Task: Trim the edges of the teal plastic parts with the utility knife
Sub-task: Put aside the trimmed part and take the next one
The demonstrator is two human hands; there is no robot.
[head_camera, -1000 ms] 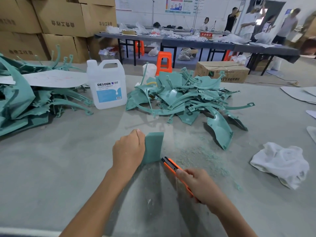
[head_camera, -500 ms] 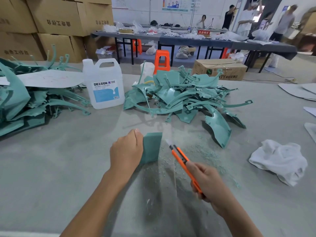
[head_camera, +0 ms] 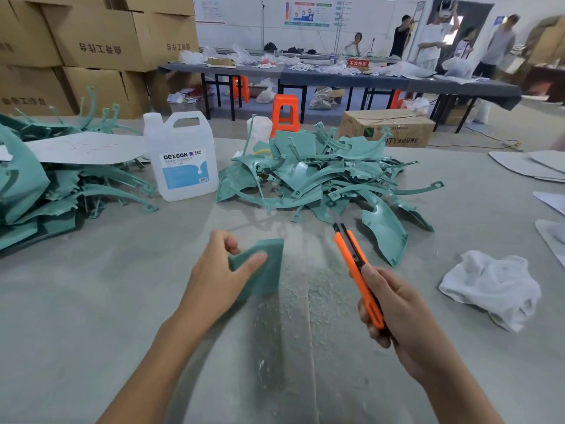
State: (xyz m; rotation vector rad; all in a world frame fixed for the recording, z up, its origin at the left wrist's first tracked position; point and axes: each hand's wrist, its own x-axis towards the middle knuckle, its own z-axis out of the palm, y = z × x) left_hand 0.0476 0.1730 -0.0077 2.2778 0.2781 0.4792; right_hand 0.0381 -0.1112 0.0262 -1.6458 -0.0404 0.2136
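My left hand [head_camera: 218, 278] holds a flat teal plastic part [head_camera: 266, 264] just above the grey table, thumb lying across its near face and fingers behind it. My right hand [head_camera: 397, 313] grips an orange utility knife [head_camera: 354, 264] by the rear of its handle. The knife tip points away from me and stands apart from the held part, to its right. A heap of teal plastic parts [head_camera: 308, 179] lies beyond both hands. A second heap of teal parts [head_camera: 39, 191] fills the left side of the table.
A white DEXCON jug [head_camera: 182, 157] stands between the two heaps. A crumpled white cloth [head_camera: 492, 286] lies at the right. Fine teal shavings [head_camera: 308, 289] dust the table [head_camera: 91, 301] between my hands. Grey sheets [head_camera: 532, 165] lie at the far right. People stand at tables behind.
My right hand swung the knife away from the held part, up and to the right. My left hand turned the part so its face and my thumb show.
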